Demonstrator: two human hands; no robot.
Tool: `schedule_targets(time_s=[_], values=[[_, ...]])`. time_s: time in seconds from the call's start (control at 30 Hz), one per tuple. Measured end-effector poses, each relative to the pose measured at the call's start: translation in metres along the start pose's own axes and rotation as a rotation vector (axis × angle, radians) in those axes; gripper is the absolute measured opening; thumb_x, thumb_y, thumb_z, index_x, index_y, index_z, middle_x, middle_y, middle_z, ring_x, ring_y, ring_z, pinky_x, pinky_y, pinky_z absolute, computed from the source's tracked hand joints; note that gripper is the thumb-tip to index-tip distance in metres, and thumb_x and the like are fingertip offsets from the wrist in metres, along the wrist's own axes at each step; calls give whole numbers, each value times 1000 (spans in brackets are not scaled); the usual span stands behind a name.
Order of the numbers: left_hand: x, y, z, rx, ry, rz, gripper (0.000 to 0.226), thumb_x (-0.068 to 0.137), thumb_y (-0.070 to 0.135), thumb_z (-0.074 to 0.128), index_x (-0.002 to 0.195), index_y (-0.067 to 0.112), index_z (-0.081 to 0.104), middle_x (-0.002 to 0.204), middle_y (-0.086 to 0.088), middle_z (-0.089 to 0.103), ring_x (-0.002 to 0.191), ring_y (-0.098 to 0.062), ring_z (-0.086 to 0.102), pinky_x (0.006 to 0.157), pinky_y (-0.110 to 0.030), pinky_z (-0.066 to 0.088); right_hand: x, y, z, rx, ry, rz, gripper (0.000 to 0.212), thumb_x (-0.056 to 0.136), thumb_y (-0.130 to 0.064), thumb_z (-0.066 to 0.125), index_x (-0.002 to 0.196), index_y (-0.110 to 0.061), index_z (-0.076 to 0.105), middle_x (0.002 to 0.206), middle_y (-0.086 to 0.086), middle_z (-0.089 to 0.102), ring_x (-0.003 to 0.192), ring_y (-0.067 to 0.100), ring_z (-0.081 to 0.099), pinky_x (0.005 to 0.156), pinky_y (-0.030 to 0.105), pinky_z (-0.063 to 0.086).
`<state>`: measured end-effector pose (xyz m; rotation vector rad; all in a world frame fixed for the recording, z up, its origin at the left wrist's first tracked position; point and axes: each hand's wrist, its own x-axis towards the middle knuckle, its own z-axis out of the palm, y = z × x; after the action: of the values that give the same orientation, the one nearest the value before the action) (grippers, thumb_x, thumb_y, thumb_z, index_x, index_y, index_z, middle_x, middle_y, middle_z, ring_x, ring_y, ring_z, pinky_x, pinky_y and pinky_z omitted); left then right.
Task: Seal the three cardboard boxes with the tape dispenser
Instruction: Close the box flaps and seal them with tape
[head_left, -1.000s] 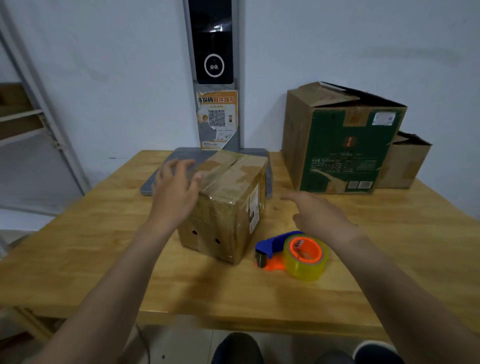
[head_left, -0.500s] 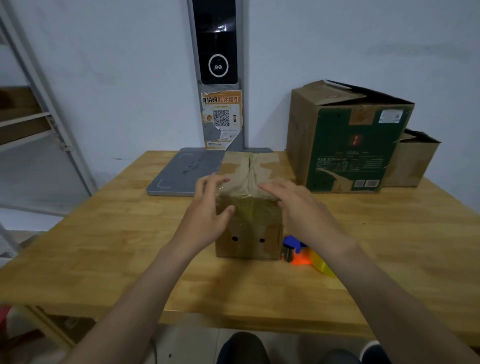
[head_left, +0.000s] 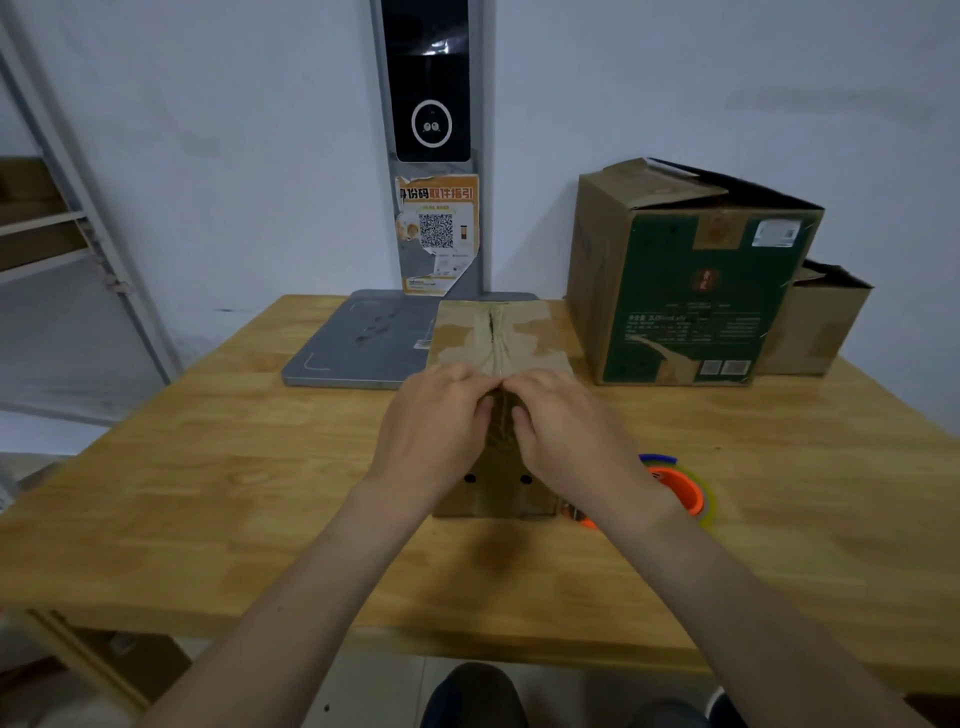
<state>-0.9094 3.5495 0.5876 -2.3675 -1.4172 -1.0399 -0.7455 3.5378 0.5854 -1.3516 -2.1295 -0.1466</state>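
Note:
A small brown cardboard box (head_left: 496, 338) stands in the middle of the wooden table (head_left: 208, 467), its top seam running away from me. My left hand (head_left: 434, 431) and my right hand (head_left: 566, 431) rest on its near top edge, fingers curled over the flaps on either side of the seam. The tape dispenser (head_left: 680, 491), blue and orange with a yellowish roll, lies on the table right of the box, partly hidden by my right wrist. A tall green-printed box (head_left: 685, 280) with loose top flaps stands at the back right. Behind it sits a third brown box (head_left: 815, 327).
A grey flat scale plate (head_left: 363, 338) lies behind the small box, under a wall-mounted pillar with a black screen (head_left: 431, 78) and a QR poster. A metal shelf frame (head_left: 62, 223) stands at the left. The table's front edge is near my knees.
The box has been turned square to me. Both hands have closed in on its near top edge, meeting at the seam. The right hand now hides most of the dispenser.

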Motion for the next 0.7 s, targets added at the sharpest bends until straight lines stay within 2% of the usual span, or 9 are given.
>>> schedule_targets(time_s=[0.13, 0.3, 0.4, 0.47, 0.5, 0.57, 0.63, 0.7], values=[[11, -7, 5, 19, -33, -10, 23, 96, 24, 66, 116, 28, 76, 90, 1, 64, 92, -20, 56, 70, -30, 37, 7, 6, 5, -23, 19, -4, 27, 99, -15, 54, 124, -16, 66, 117, 1, 66, 111, 19, 53, 94, 36, 48], [21, -22, 5, -95, -74, -11, 23, 90, 34, 75, 113, 37, 77, 83, 5, 64, 85, -18, 57, 71, -39, 47, 19, 14, 7, -9, 11, -6, 22, 98, -22, 61, 116, -22, 74, 102, 2, 68, 99, 23, 50, 85, 42, 46], [22, -32, 4, -210, -87, -30, 26, 82, 37, 81, 108, 33, 79, 77, 18, 61, 76, -6, 58, 68, -26, 45, 22, 22, 2, 94, 25, 10, 22, 92, -26, 70, 113, -27, 77, 96, -3, 72, 91, 18, 45, 83, 39, 43], [21, -41, 5, -307, -59, -44, 31, 75, 42, 83, 101, 27, 82, 77, 22, 62, 75, -1, 61, 69, -17, 45, 18, 31, 0, 147, 74, 59, 23, 85, -32, 77, 108, -34, 77, 90, -16, 68, 90, 13, 42, 86, 36, 41], [20, -46, 5, -345, -44, -46, 33, 72, 44, 82, 99, 24, 83, 77, 23, 64, 75, 0, 62, 71, -15, 45, 15, 36, 0, 162, 107, 109, 25, 81, -36, 78, 106, -40, 76, 88, -22, 60, 92, 11, 40, 89, 35, 37], [16, -58, 7, -371, -5, -30, 33, 71, 46, 80, 95, 24, 83, 76, 27, 64, 77, 1, 62, 73, -16, 44, 10, 46, 1, 176, 154, 197, 26, 76, -49, 76, 101, -54, 70, 89, -24, 48, 97, 7, 37, 93, 31, 25], [11, -67, 10, -383, 29, -47, 28, 71, 45, 79, 96, 32, 81, 75, 31, 65, 86, -3, 58, 79, -19, 44, 6, 54, 1, 197, 187, 230, 23, 72, -61, 68, 96, -60, 66, 96, -23, 51, 100, 4, 36, 95, 30, 21], [8, -72, 13, -437, 50, -91, 25, 72, 43, 80, 97, 42, 78, 83, 31, 68, 98, -8, 53, 86, -18, 43, 3, 60, -1, 228, 200, 238, 24, 71, -65, 61, 95, -61, 66, 102, -23, 59, 100, 2, 38, 99, 34, 22]])
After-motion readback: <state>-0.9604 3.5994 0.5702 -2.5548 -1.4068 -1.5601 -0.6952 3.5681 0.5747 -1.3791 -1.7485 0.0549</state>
